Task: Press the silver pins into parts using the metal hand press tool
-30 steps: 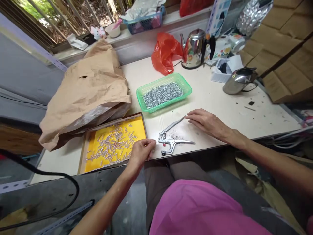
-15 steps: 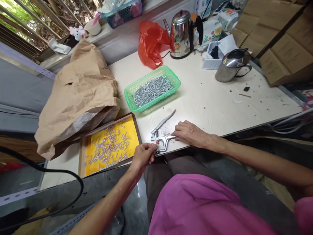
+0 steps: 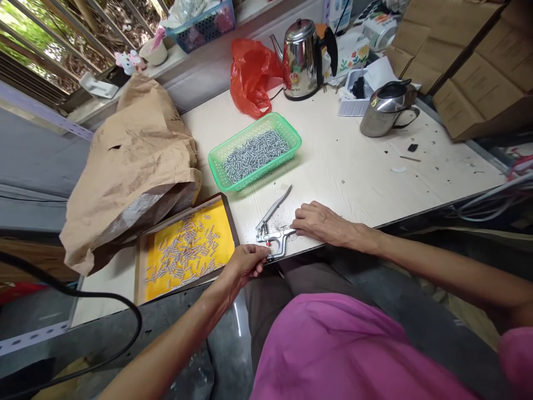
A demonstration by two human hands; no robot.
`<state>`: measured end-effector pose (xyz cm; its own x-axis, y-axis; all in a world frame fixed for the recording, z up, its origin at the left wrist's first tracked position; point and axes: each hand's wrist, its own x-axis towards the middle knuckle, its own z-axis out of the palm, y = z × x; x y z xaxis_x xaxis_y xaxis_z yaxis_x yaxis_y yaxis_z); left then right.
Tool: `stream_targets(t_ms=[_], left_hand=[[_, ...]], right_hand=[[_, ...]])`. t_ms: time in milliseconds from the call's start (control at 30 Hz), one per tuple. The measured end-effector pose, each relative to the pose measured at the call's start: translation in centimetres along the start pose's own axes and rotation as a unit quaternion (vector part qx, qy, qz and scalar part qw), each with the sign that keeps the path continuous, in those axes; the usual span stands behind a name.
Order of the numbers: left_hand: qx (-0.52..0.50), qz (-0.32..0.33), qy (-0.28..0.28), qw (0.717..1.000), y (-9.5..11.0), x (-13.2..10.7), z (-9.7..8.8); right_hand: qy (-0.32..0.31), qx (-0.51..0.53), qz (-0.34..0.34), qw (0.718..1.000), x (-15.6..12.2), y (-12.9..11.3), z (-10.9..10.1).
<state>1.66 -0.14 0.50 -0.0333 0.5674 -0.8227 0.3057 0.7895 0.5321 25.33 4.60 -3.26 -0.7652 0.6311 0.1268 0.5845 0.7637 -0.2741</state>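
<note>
A pair of metal snap-fastener pliers lies at the table's front edge, jaws toward me and one handle raised away from the other. My right hand has its fingers closed on the end of the lower handle, and the palm rests on the table. At the jaws, beside a small red part, my left hand pinches thumb and forefinger together. Whatever is between those fingertips is too small to make out. Left of that hand, a shallow tray with a yellow bottom holds many small metal pieces.
Behind the pliers stands a green basket full of small metal springs or pins. A brown paper bag slumps on the left. Farther back are a red plastic bag, a kettle, a steel jug and cardboard boxes.
My left fingertips have moved slightly closer into the jaws. The right hand keeps its place on the handle. The whole view has shifted a little.
</note>
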Motion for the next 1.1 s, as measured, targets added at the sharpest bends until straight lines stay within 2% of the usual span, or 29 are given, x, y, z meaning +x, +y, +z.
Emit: stream_targets(t_ms=[233,433,600,700,867,1100], left_hand=[[0.01,-0.013,-0.003,1.0,0.3,0.1,0.0],[0.011,-0.003,0.004,1.0,0.3,0.1,0.0],[0.008,-0.004,0.009,1.0,0.3,-0.1,0.1],[0.007,-0.001,0.01,1.0,0.2,-0.1,0.1],[0.009,0.001,0.013,1.0,-0.2,0.2,0.1],[0.021,0.008,0.006,1.0,-0.4,0.4,0.2]], right_hand=[[-0.022,0.027,0.002,0.999,0.0,0.1,-0.7],[-0.018,0.033,-0.003,0.999,1.9,2.9,-1.8],[-0.097,0.025,-0.037,0.994,4.6,4.8,-1.3],[-0.108,0.018,-0.046,0.993,5.3,4.6,-1.3],[-0.102,-0.007,-0.042,0.994,4.8,3.4,-2.2],[-0.147,-0.037,-0.018,0.988,4.0,1.6,-4.2]])
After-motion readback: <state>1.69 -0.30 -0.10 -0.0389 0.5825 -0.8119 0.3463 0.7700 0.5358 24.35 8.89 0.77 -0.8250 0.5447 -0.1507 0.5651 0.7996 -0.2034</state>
